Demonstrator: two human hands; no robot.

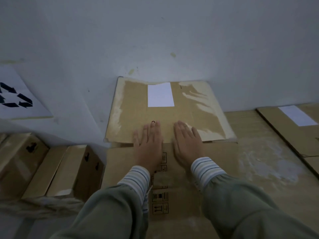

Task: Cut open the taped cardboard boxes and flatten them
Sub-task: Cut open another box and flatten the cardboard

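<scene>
Palms down, fingers straight, my left hand (149, 144) and right hand (187, 144) press the flattened box (172, 114); I would lean evenly across its fold.

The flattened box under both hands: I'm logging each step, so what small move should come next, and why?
Probably keep pressing: both the left hand and right hand lie flat across the fold of the flattened box, whose far edge looks slightly wavy.
</scene>
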